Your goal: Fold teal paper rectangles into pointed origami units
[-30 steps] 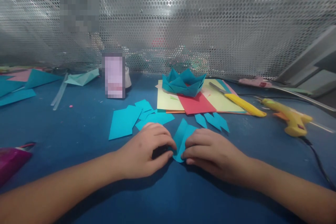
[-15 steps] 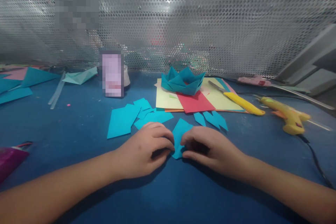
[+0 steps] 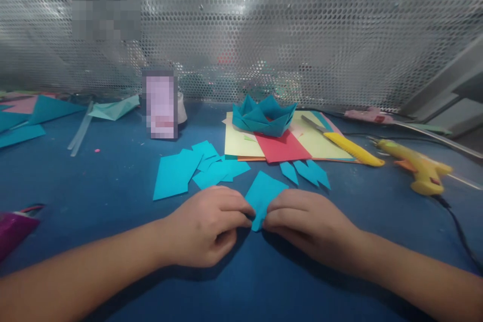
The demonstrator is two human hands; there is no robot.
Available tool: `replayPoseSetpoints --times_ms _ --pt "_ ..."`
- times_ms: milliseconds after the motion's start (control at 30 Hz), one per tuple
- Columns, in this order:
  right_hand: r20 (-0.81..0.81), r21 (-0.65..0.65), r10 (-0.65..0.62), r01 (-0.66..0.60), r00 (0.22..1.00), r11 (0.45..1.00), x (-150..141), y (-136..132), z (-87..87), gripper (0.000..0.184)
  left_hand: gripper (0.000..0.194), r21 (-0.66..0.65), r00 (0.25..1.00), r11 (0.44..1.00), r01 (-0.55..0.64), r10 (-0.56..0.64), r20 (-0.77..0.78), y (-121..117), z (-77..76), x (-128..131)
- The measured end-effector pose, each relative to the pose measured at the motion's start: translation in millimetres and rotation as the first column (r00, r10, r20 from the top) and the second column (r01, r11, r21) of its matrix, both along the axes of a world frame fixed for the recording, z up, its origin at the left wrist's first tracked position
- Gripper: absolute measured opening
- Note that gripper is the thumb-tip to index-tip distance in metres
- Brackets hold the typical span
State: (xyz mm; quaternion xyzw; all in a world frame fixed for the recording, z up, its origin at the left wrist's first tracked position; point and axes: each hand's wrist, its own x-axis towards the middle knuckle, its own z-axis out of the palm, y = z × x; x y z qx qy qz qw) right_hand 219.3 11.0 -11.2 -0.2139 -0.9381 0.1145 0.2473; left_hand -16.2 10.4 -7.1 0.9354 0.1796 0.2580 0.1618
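A small blue piece of paper (image 3: 264,191) lies on the blue tabletop between my hands, its near end narrowed. My left hand (image 3: 215,224) pinches its left edge near the bottom, fingers closed. From the other side my right hand (image 3: 309,219) presses closed fingers on the lower right edge, hiding part of it. Just beyond my left hand lie several loose blue paper pieces (image 3: 173,173). Narrow pointed blue paper pieces (image 3: 306,172) rest beyond my right hand.
A folded blue paper crown shape (image 3: 260,118) stands on stacked coloured sheets (image 3: 324,148) with a red paper (image 3: 285,148). A yellow cutter knife (image 3: 349,148) and a yellow glue gun (image 3: 418,163) lie right. A phone (image 3: 160,105) stands at back left, before the perforated metal panel (image 3: 241,35).
Both hands have shifted slightly toward me, and my right fingers have closed down onto the paper. The paper's lower end looks narrower, while more of its upper part shows.
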Motion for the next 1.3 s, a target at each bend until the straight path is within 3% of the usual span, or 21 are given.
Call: replayPoseSetpoints --times_ms 333,1300 --pt "-0.036 -0.069 -0.013 0.010 0.999 0.998 0.1 3.6 -2.6 0.025 0.030 -0.042 1.000 0.999 0.003 -0.003 0.006 3.7 -1.7 -1.4" --pt "0.037 0.003 -0.025 0.024 0.999 1.000 -2.0 5.6 -2.2 0.035 0.028 -0.003 0.999 1.000 0.007 -0.007 0.045 4.0 -4.6 -3.1"
